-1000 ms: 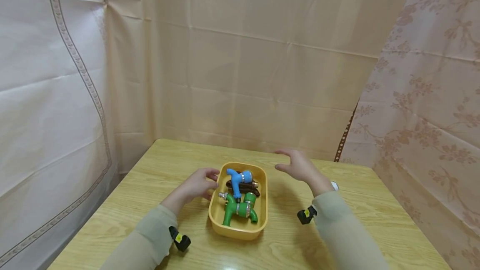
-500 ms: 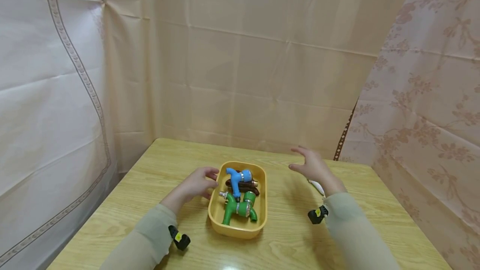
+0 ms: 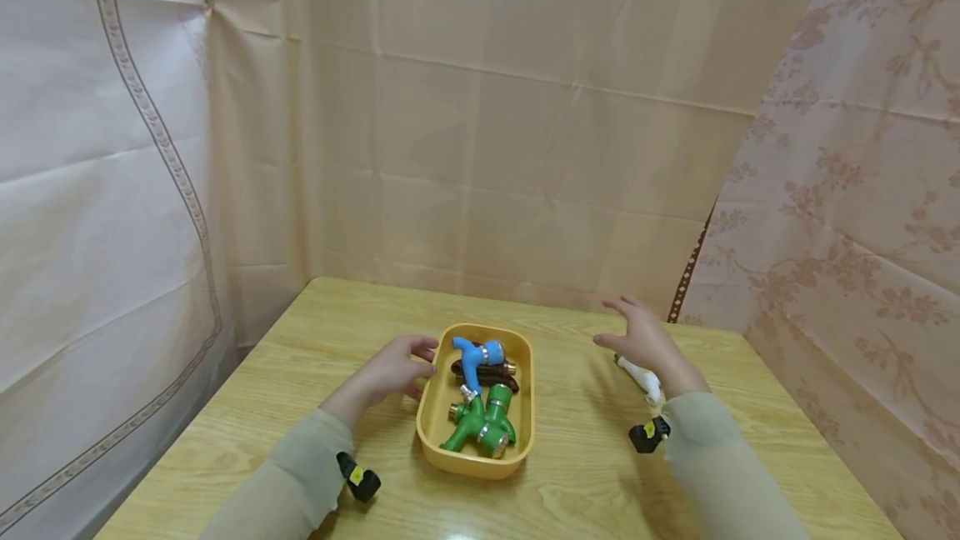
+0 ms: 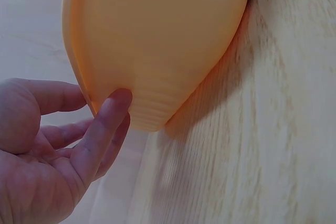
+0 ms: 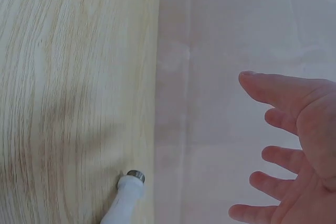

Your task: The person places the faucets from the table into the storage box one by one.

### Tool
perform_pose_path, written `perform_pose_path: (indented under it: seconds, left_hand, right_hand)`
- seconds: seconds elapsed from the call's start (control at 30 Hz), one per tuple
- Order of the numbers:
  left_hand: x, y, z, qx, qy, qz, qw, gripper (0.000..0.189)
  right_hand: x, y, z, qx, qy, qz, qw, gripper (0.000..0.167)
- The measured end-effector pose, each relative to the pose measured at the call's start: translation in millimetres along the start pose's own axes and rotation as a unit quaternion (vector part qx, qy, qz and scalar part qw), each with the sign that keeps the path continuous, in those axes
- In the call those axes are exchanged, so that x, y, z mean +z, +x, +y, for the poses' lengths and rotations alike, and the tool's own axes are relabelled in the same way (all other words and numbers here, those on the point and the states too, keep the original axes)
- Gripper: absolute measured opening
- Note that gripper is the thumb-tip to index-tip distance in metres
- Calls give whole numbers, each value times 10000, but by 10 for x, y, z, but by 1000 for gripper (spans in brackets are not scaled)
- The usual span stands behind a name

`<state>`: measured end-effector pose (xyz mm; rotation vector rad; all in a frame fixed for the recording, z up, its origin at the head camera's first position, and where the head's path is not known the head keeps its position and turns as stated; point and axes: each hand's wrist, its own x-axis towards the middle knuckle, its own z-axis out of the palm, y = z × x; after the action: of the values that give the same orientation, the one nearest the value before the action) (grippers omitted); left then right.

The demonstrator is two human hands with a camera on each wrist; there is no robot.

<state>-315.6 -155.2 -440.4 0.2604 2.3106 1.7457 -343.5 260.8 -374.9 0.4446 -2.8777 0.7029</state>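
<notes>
A yellow plastic basin [image 3: 480, 469] stands on the table, holding a blue tap [image 3: 472, 365], dark brown taps [image 3: 491, 373] and green taps [image 3: 480, 427]. My left hand [image 3: 390, 369] is at the basin's left side. In the left wrist view, its thumb [image 4: 63, 95] reaches the rim and a fingertip [image 4: 118, 103] lies against the outer wall. My right hand [image 3: 648, 344] hovers right of the basin with fingers apart and nothing in it. Below it on the table lies a white piece [image 3: 641, 380], partly hidden by the wrist, with a dark metal end [image 5: 136, 174].
The wooden table [image 3: 352, 315] reaches back to a beige curtain [image 3: 487, 148]. Curtains also hang at the left and right. Small black devices [image 3: 358, 477] are strapped to both wrists.
My right hand has moved right, away from the basin, and more of the white piece shows. The green taps have shifted inside the basin. My left hand has stayed in place.
</notes>
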Motion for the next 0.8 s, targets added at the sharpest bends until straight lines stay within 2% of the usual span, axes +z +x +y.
perform_pose_path:
  seconds: [0.23, 0.57, 0.8]
  left_hand:
    - [2, -12, 12, -15, 12, 24, 10000, 52]
    - [6, -13, 9, -28, 51, 37, 10000, 52]
    - [0, -18, 3, -13, 20, 20, 10000, 52]
  right_hand:
    - [-27, -37, 132, 211, -6, -53, 9998, 75]
    - [-33, -102, 309, 295, -83, -64, 9995, 81]
    - [-36, -167, 397, 649, -155, -219, 9975, 86]
